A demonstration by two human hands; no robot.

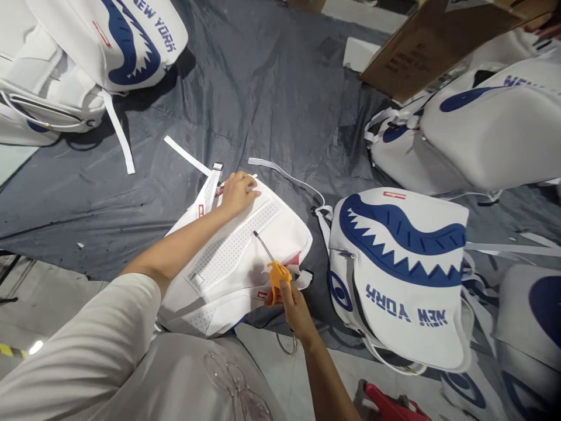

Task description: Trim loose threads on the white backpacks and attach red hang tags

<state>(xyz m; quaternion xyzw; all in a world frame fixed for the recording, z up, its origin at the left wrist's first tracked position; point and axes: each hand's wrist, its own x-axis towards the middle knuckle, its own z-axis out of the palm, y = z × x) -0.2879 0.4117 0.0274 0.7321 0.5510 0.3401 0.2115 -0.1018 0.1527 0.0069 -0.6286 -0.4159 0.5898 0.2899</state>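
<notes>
A white backpack [280, 222] lies before me with its dotted back panel and straps facing up. My left hand [239, 193] is at its far edge, fingers curled closed on the fabric beside a strap buckle [217, 166]. In my right hand [293, 307] is an orange-handled tool [279, 280] with a long thin metal rod, its exact kind unclear. The rod's dark tip is over the back panel; whether it touches cannot be made out. Loose white strap ends [186, 155] stretch out from the far side.
To the right lies another white backpack [407, 234] with a blue toothed mouth and lettering. More bags [486, 128] fill the right side, near a cardboard box [421, 52]. Backpacks [144, 41] sit at the far left. Dark sheeting [272, 93] covers the table.
</notes>
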